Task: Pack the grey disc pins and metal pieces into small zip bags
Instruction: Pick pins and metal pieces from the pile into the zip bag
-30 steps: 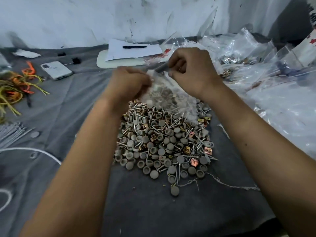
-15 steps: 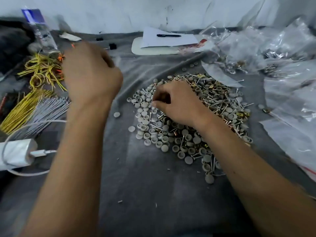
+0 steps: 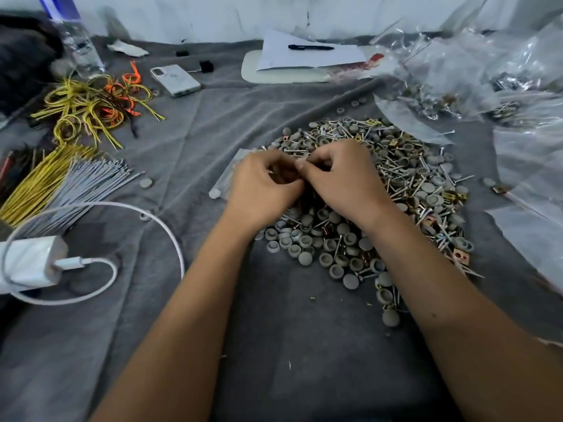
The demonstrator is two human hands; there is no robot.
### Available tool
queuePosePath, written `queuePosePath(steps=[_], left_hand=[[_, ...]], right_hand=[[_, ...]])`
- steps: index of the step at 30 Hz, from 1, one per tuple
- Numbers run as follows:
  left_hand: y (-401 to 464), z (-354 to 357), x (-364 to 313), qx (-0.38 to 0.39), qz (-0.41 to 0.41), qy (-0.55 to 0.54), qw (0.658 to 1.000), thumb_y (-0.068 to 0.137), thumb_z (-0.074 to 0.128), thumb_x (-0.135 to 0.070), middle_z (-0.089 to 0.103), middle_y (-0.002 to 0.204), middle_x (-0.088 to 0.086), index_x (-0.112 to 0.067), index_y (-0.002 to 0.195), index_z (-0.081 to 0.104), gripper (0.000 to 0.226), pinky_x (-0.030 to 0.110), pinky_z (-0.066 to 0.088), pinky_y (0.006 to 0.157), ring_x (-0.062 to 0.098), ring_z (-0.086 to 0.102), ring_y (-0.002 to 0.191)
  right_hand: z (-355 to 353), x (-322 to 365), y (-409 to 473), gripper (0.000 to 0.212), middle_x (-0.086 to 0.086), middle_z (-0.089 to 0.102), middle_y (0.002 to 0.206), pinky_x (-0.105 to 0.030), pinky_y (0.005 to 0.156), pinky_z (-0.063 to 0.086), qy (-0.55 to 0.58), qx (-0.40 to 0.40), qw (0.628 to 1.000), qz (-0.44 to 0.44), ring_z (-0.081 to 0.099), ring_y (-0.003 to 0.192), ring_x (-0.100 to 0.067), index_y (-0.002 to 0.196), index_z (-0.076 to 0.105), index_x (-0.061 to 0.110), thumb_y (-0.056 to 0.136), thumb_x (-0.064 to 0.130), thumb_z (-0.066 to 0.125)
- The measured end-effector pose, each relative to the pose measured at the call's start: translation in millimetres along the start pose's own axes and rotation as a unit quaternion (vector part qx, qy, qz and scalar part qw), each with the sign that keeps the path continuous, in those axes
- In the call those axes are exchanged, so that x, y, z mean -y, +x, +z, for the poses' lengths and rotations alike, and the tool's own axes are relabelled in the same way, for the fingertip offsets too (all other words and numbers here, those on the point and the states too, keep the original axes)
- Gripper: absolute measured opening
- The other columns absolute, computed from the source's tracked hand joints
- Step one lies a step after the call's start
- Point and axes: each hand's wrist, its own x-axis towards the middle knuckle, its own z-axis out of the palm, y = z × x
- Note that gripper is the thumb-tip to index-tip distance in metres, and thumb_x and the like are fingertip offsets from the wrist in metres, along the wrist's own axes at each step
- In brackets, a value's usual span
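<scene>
Grey cloth [image 3: 189, 126] covers the surface, with a pale scuffed wall behind it. At the right, clear zip bags [image 3: 475, 86] lie in a loose heap, several already holding pins and brass-coloured metal pieces; flat empty ones spread toward the right edge. One small zip bag [image 3: 227, 175] lies flat just left of the left hand [image 3: 262, 190], partly hidden beneath it. Centre right sits the pile of grey disc pins [image 3: 396, 184], mixed with small metal pieces [image 3: 457, 256]; a few discs lie loose on the cloth around it. Both hands meet over the pile's near-left side. The left hand's grip is curled, and the right hand [image 3: 341, 181] has its fingers curled too, fingertips of both touching; what either holds is too small and hidden to tell. Forearms cover the pile's near edge. Further left lie yellow and orange wire loops [image 3: 91, 105], a bundle of grey ties [image 3: 88, 184], a white charger [image 3: 30, 263] with its cable, a phone [image 3: 176, 80] and a water bottle [image 3: 76, 47]. Behind the pile, a pen [image 3: 310, 47] rests on paper [image 3: 307, 57].
</scene>
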Motion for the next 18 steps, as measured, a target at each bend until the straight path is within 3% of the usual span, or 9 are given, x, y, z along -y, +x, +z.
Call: queuePosePath(steps=[3,7,10,13,15,18], left_hand=[[0,-1,1,0.013,-0.006,-0.039,0.999,0.083,0.075,0.001,0.076,0.083,0.013,-0.006,0.095,0.076,0.014,0.051,0.060,0.074,0.026,0.072,0.072],[1,-3,2,0.015,-0.021,-0.085,0.996,0.088,0.075,-0.004,0.072,0.075,0.012,-0.003,0.096,0.075,0.008,0.037,0.055,0.060,0.017,0.063,0.062],[2,-3,3,0.008,-0.019,-0.083,0.996,0.089,0.070,0.000,0.067,0.063,0.003,-0.002,0.092,0.075,0.006,0.025,0.050,0.052,0.014,0.060,0.054],[3,-1,5,-0.012,0.000,-0.042,0.999,0.083,0.066,0.000,0.067,0.057,0.000,-0.008,0.085,0.075,0.012,0.025,0.051,0.052,0.017,0.064,0.052],[5,-1,8,-0.020,0.015,-0.005,1.000,0.081,0.066,-0.007,0.069,0.060,0.002,-0.015,0.081,0.077,0.013,0.031,0.055,0.060,0.021,0.069,0.059],[8,0,12,-0.029,0.014,0.005,0.999,0.085,0.068,-0.012,0.070,0.060,0.002,-0.019,0.078,0.078,0.014,0.032,0.053,0.062,0.017,0.067,0.059]], right_hand=[[1,-2,-1,0.016,0.004,0.076,0.080,-0.031,0.075,0.055,0.019,-0.010,1.000,0.007,0.070,0.077,-0.008,0.089,0.083,0.016,0.095,0.021,0.068],[0,-5,-2,0.017,0.015,0.072,0.077,-0.014,0.066,0.046,0.059,-0.002,0.998,0.016,0.064,0.067,0.007,0.089,0.081,0.023,0.096,0.017,0.067],[1,-4,-4,0.014,0.016,0.073,0.079,-0.010,0.070,0.048,0.065,-0.013,0.998,0.007,0.068,0.075,0.006,0.089,0.081,0.023,0.093,0.016,0.070],[1,-2,-6,0.009,0.013,0.074,0.078,-0.012,0.071,0.051,0.052,-0.023,0.998,-0.013,0.069,0.074,0.002,0.089,0.082,0.018,0.090,0.016,0.074],[1,-2,-7,0.009,0.011,0.074,0.078,-0.014,0.072,0.053,0.045,-0.029,0.998,-0.020,0.069,0.074,0.001,0.089,0.082,0.017,0.090,0.016,0.074],[1,-1,-7,0.010,0.011,0.074,0.077,-0.015,0.072,0.053,0.053,-0.035,0.998,-0.015,0.069,0.075,-0.001,0.087,0.082,0.014,0.090,0.014,0.072]])
